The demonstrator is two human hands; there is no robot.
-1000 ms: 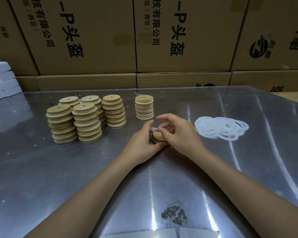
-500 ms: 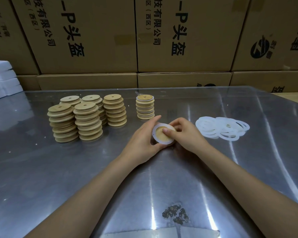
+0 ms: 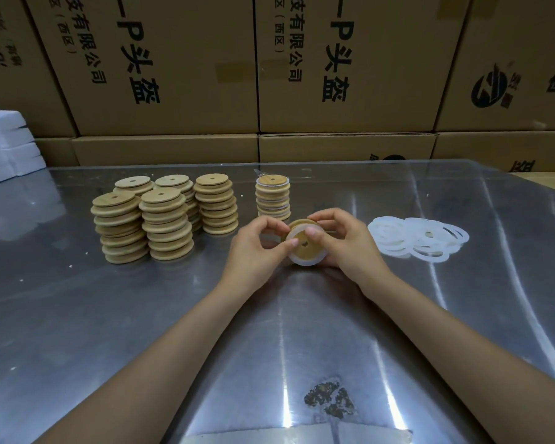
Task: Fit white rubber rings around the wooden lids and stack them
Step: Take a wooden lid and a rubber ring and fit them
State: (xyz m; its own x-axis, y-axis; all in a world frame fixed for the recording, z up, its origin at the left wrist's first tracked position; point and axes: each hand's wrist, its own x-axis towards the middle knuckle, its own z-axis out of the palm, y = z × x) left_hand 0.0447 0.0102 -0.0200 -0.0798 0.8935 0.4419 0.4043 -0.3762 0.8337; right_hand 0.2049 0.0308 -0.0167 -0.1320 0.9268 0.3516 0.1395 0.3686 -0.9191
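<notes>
Both hands hold one wooden lid (image 3: pixel 302 249) tilted toward me above the metal table, with a white rubber ring (image 3: pixel 303 261) round its lower rim. My left hand (image 3: pixel 259 248) grips the lid's left edge, thumb on its face. My right hand (image 3: pixel 343 241) grips the right side, thumb pressing near the centre hole. Behind them stands a short stack of ringed lids (image 3: pixel 273 200). Several stacks of bare wooden lids (image 3: pixel 161 216) stand to the left. A pile of loose white rings (image 3: pixel 420 240) lies to the right.
The shiny metal table (image 3: pixel 141 315) has a rusty patch (image 3: pixel 329 400) near its front edge. Cardboard boxes (image 3: pixel 334 75) form a wall behind the table. White foam pieces (image 3: pixel 4 145) sit at the far left.
The lid has been lifted off the table and tipped to face me. The white ring now sits around its rim, and both thumbs have moved onto its face.
</notes>
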